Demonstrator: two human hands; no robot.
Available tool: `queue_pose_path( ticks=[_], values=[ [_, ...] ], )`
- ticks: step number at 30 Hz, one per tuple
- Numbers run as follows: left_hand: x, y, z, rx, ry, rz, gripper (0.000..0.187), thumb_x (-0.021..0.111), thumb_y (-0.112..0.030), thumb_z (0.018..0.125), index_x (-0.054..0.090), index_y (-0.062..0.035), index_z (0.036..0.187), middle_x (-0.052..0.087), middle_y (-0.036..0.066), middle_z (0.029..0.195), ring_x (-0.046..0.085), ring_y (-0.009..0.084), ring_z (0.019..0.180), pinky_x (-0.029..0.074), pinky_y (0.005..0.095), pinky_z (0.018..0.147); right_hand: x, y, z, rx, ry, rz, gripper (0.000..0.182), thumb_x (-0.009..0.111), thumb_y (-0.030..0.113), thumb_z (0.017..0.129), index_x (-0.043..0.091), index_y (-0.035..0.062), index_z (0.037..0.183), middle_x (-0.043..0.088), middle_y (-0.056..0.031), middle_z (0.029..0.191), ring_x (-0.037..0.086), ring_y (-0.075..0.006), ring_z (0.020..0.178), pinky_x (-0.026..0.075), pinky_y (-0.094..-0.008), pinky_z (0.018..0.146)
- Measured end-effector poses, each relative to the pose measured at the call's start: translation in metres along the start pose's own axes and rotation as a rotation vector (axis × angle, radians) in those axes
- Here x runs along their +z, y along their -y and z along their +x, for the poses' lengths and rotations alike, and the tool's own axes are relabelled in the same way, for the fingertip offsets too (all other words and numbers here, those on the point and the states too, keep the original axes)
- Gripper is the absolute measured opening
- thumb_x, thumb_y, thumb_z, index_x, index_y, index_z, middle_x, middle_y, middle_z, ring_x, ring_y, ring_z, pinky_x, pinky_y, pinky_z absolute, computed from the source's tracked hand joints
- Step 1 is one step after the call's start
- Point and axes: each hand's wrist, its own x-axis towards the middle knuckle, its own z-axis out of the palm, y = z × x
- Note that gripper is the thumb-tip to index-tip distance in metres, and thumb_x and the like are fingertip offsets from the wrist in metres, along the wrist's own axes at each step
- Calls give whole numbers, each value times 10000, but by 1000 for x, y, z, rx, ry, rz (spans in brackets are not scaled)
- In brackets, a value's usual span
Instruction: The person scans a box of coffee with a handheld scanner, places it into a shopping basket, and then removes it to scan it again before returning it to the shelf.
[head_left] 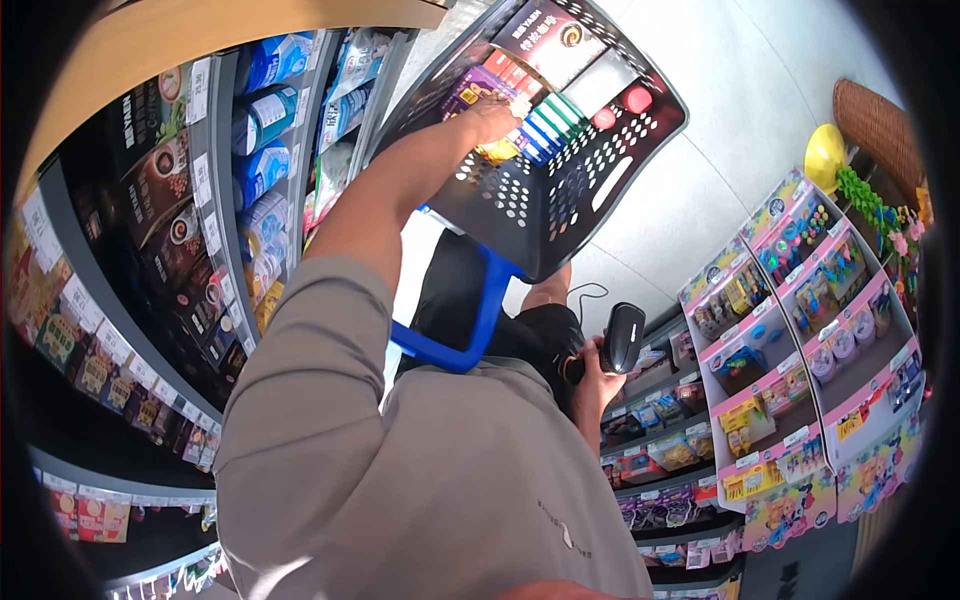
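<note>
My left hand [490,118] reaches into a black perforated shopping basket [575,215] with a blue handle [490,310]. Its fingers are bunched over the packs, beside a purple box [465,92]; what they grip is hidden by glare and the hand. Blue-and-white and green boxes [552,128] stand next to it, with a dark coffee box [552,40], a white box [600,82] and red-capped items [636,98] farther in. Lower right, my right hand [597,378] is wrapped round a black handheld device [623,338].
Curved shelves [215,200] of packaged goods with price tags run along the left. A pink-edged display rack [800,330] of small toys stands at the right, below a wicker basket [880,130] and a yellow object [824,158]. More shelves [660,450] curve along the lower right.
</note>
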Motion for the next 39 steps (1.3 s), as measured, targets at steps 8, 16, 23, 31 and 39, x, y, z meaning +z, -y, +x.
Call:
queue_pose_path(
  ticks=[8,16,23,31,39],
  values=[
    [-77,-80,-90,247,-116,-82,254,559,-93,835,650,-135,1069,671,115,1017,605,294,1086,413,485,969,-3,50,3,-147,147,-6,266,679,13,827,609,-18,1081,667,-85,953,574,-109,695,472,-258,637],
    [-182,-167,-191,321,-309,-437,510,681,-108,768,567,-54,1263,637,161,1134,572,316,1114,435,401,946,-1,121,2,-466,322,89,489,699,59,839,520,-35,1284,636,-182,1186,634,-166,860,508,-277,712],
    [-209,-221,-237,328,-221,-546,580,701,-157,780,517,36,1296,622,248,1148,604,349,1080,472,394,897,-24,136,5,-551,472,69,521,767,-10,764,569,-7,1246,650,-86,1092,598,-138,882,487,-287,780],
    [-229,-259,-275,233,-136,-378,457,713,-206,747,565,76,1075,638,248,941,627,383,904,479,443,764,-31,144,10,-522,680,141,667,753,-82,719,474,-8,1320,574,-93,1224,562,-178,1073,440,-317,943],
    [-198,-285,-352,126,-927,-301,582,712,-158,770,501,-12,1291,593,217,1159,575,380,1073,460,425,908,-26,155,-21,-495,865,235,538,704,-63,771,511,-30,1271,630,-115,1116,614,-217,1027,491,-360,914]
  ],
)
